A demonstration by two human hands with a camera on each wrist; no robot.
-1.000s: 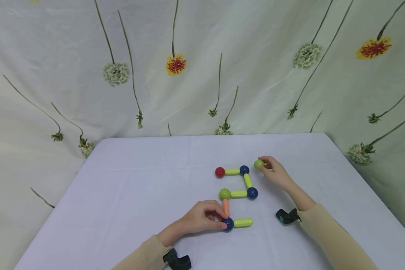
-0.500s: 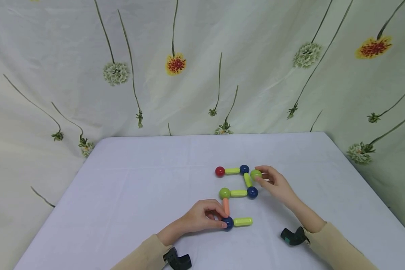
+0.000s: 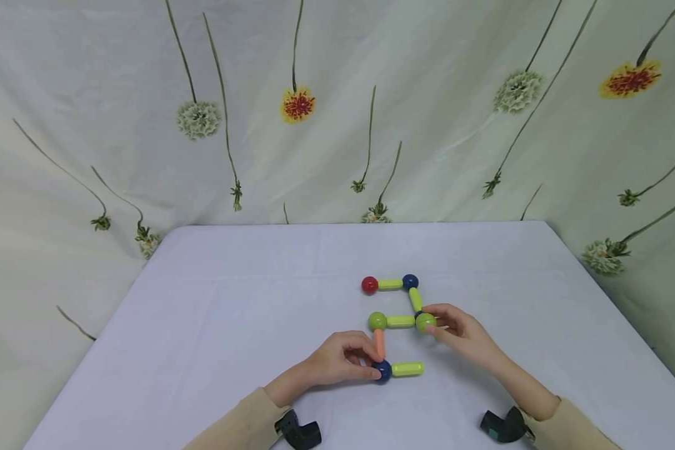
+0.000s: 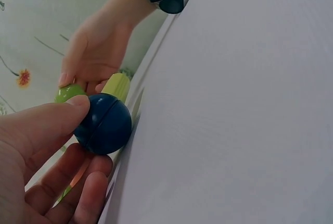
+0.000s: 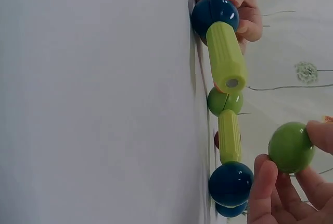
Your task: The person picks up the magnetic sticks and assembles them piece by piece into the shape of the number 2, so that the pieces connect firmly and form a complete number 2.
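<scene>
My left hand [image 3: 344, 357] pinches a dark blue ball [image 3: 382, 373] at the near end of a zigzag of magnetic sticks and balls. From that ball a lime stick [image 3: 407, 369] points right, its loose metal-tipped end [image 5: 232, 83] visible in the right wrist view. An orange stick [image 3: 379, 344] links it to a green ball [image 3: 377, 320] farther back. My right hand [image 3: 465, 335] holds another green ball [image 3: 425, 323] between thumb and fingers; in the right wrist view this held ball [image 5: 291, 148] is raised off the tablecloth. From the head it overlaps the chain's right blue ball [image 5: 231, 184].
Farther back, the chain runs along a lime stick [image 3: 415, 300] to a blue ball [image 3: 410, 282], then another lime stick [image 3: 390, 284] and a red ball [image 3: 369, 285]. A white cloth [image 3: 230, 325] covers the table. Behind hangs a flower-print curtain [image 3: 326, 156].
My right hand has brought its green ball nearer to me, from beside the far blue ball to over the right one. The left hand has stayed on its blue ball.
</scene>
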